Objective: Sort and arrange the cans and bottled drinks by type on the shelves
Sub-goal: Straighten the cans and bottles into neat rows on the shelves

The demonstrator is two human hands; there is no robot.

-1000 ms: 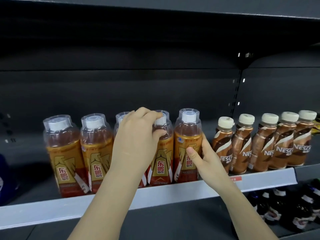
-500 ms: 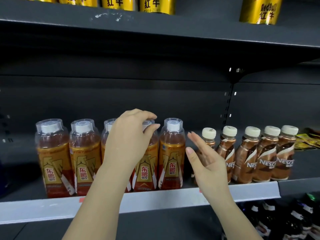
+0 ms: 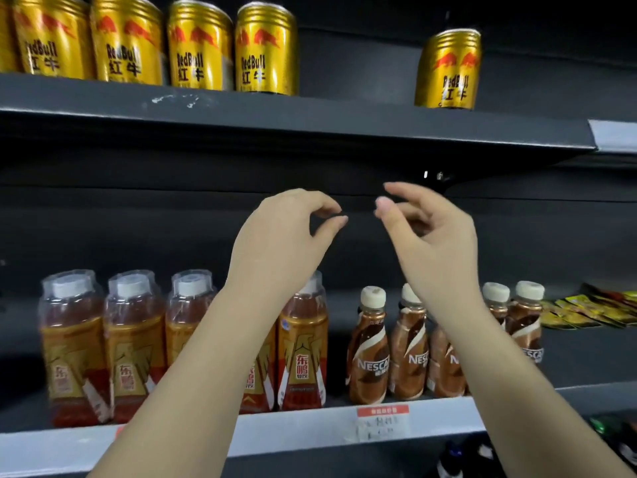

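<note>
Head view — gold cans (image 3: 265,50) on upper shelf (image 3: 310,122)

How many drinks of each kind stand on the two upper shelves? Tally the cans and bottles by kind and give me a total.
Gold Red Bull cans: 6 (one cut off by the left edge)
Orange bottles: 5 (one mostly hidden)
Brown Nescafe bottles: 5
Total: 16
</note>
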